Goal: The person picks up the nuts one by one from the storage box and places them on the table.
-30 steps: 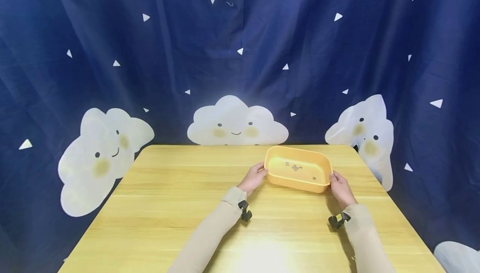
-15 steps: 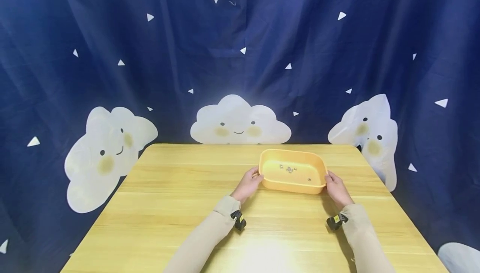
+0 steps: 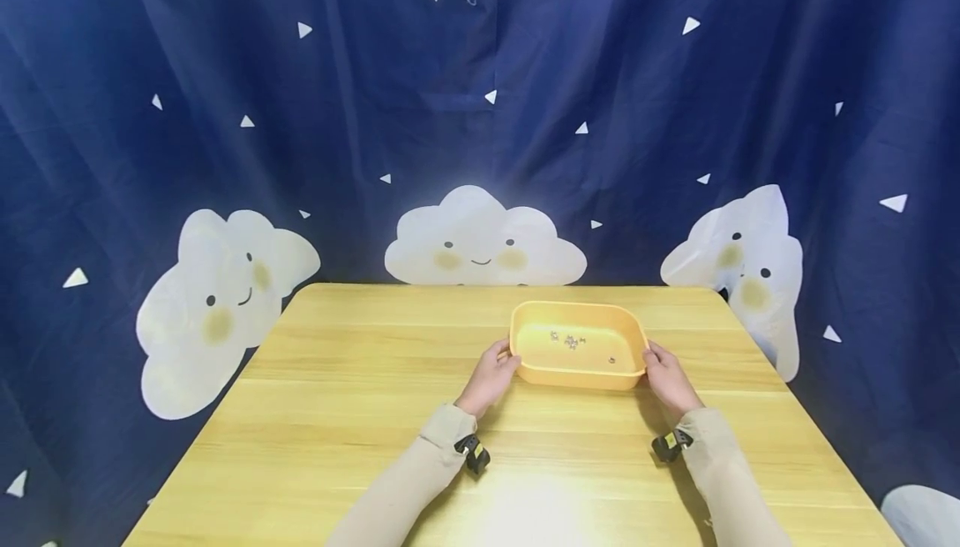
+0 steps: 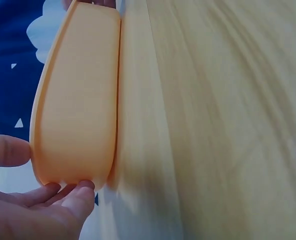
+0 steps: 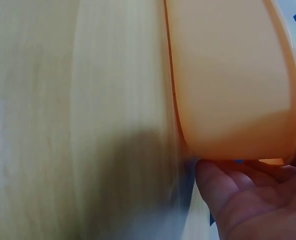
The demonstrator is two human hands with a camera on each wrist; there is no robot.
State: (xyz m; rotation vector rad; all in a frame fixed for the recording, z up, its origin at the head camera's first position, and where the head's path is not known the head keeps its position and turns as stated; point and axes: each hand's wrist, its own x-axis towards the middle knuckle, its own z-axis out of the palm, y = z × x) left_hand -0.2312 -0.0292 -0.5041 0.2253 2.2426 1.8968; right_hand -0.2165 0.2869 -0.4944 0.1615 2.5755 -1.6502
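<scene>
A yellow-orange plastic basin [image 3: 577, 378], rectangular with rounded corners, is at the far right part of the table. Several small silvery pieces [image 3: 572, 342] lie on its floor, most grouped left of the middle and one nearer the right end; they are too small to name. My left hand [image 3: 489, 376] grips the basin's left end, thumb at the rim and fingers against the end wall in the left wrist view. At the opposite end my right hand [image 3: 671, 378] holds the wall, its fingers [image 5: 215, 182] spread low along it. The basin's underside sits right at the tabletop in both wrist views.
The light wooden table [image 3: 360, 414] stretches out on all sides of the basin. Behind it hangs a dark blue curtain [image 3: 420, 72] printed with smiling clouds. Black wrist cameras [image 3: 474, 454] are strapped over both sleeves.
Both hands have brought the basin leftward and slightly nearer, and it has turned from a slant to nearly square with the table's far edge. The head view has shifted slightly.
</scene>
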